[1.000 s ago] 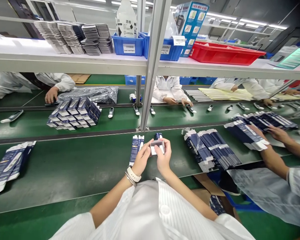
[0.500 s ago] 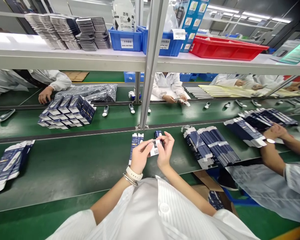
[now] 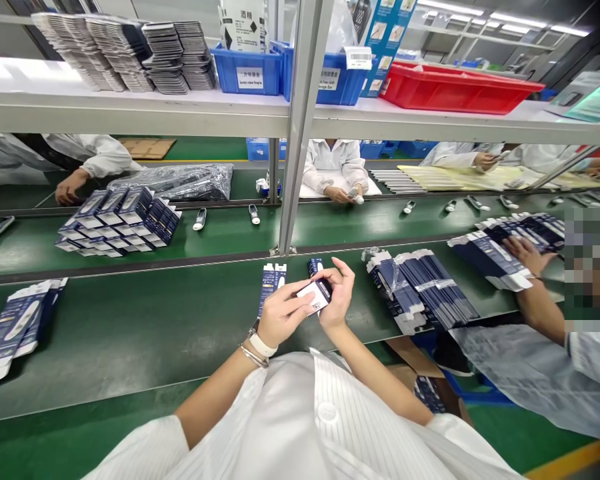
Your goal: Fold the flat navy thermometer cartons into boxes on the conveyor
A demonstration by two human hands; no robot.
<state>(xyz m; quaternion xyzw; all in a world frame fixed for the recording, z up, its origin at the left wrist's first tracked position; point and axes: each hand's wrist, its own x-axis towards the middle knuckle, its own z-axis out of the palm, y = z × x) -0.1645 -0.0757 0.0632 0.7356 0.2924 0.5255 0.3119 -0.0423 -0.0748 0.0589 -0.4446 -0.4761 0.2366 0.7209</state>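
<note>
Both hands are raised over the green bench, around a small navy-and-white box (image 3: pixel 323 291). My left hand (image 3: pixel 281 313) pinches its near side, thumb and fingers on the white label face. Curled behind the far right end is my right hand (image 3: pixel 338 297), fingers bent up over the top and partly hiding the box. Just beyond the left hand lies a blue-and-white flat carton (image 3: pixel 271 280). A small blue box (image 3: pixel 315 267) shows behind the held one.
Bundles of flat blue cartons (image 3: pixel 433 287) lie to the right, near a co-worker's hand (image 3: pixel 527 257). More flat cartons (image 3: pixel 17 327) are at far left. Past a metal post (image 3: pixel 300 133), stacked boxes (image 3: pixel 120 220) and thermometer-like devices (image 3: pixel 254 214) sit on a conveyor.
The held box has turned, so its dark side now shows beside the white face. My left fingers have shifted across it. The co-worker at right has reached toward the cartons.
</note>
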